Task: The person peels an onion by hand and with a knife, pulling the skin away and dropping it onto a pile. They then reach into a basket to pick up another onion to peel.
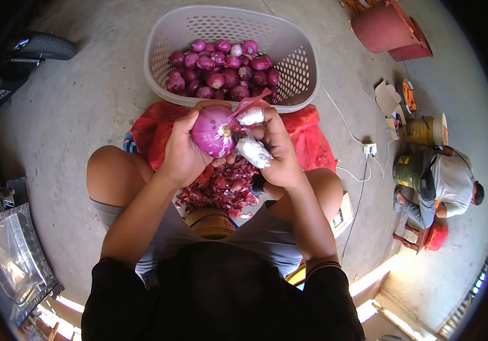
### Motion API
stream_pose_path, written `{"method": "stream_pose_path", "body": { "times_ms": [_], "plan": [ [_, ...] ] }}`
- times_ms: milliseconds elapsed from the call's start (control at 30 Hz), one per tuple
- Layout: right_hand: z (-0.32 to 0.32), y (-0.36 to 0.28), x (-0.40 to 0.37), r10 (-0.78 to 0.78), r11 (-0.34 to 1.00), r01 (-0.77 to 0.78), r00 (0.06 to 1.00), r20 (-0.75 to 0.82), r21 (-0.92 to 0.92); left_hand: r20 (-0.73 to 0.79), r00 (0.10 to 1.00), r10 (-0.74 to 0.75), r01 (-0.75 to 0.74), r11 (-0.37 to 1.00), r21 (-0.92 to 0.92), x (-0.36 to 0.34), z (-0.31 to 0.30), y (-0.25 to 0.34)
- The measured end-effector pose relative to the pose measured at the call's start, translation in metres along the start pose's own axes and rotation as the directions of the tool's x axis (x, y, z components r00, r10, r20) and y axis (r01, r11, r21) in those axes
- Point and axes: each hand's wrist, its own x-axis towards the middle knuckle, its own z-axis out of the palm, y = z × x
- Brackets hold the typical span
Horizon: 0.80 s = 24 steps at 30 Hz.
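My left hand [182, 152] is closed around a large red onion [211, 132], its pale root end turned to the right. My right hand [281, 152] is beside it, with shiny silver-white wraps [254, 152] on the thumb and a finger. Between those wrapped tips I pinch a strip of reddish onion skin [249, 103] that reaches to the onion's side. Below both hands, between my legs, lies a heap of dark red onion peels [221, 190]. Red mesh sacking [311, 139] spreads on the floor on either side of the heap.
A grey perforated basket [158, 42] ahead holds several red onions [215, 79]. To the right are a power strip [370, 149] with cords, an opened carton [388, 99], buckets [425, 131] and a bent-over person [451, 182]. A tire [51, 46] stands at the upper left.
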Motion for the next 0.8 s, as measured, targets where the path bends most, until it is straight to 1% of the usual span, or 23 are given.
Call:
{"method": "stream_pose_path", "body": {
  "times_ms": [133, 233, 333, 433, 533, 633, 700, 800],
  "plan": [
    [-0.005, 0.009, -0.001, -0.023, 0.995, 0.022, 1.000, -0.003, -0.097, -0.019, 0.999, -0.027, 0.027, 1.000, -0.005, 0.001, -0.002, -0.001],
    [-0.007, 0.002, -0.002, 0.060, 0.985, -0.054, 0.998, 0.035, -0.164, -0.015, 0.999, -0.035, 0.035, 0.999, -0.014, -0.001, -0.001, 0.001],
    [-0.007, 0.005, -0.002, -0.024, 0.973, 0.034, 0.999, 0.045, -0.230, 0.018, 0.999, -0.040, 0.040, 0.999, -0.023, -0.002, -0.005, -0.001],
    [-0.004, -0.003, -0.003, 0.073, 0.986, -0.066, 0.997, 0.040, -0.150, -0.064, 0.998, 0.023, -0.026, 0.999, -0.044, -0.001, 0.002, -0.003],
    [0.003, -0.010, -0.001, 0.091, 0.994, -0.089, 0.995, -0.029, 0.069, 0.112, 0.976, 0.189, -0.191, 0.982, 0.006, 0.003, -0.010, -0.002],
    [-0.001, -0.005, -0.001, 0.049, 0.995, -0.048, 0.999, -0.010, 0.085, 0.051, 0.959, 0.277, -0.282, 0.950, 0.134, 0.003, -0.004, 0.002],
    [-0.003, -0.003, 0.000, 0.046, 0.995, -0.045, 0.999, 0.000, 0.088, 0.075, 0.955, 0.288, -0.296, 0.945, 0.136, 0.003, -0.006, 0.003],
    [0.000, -0.008, 0.000, 0.091, 0.992, -0.092, 0.996, 0.012, 0.085, 0.081, 0.957, 0.277, -0.286, 0.948, 0.140, 0.002, -0.007, 0.002]
  ]
}}
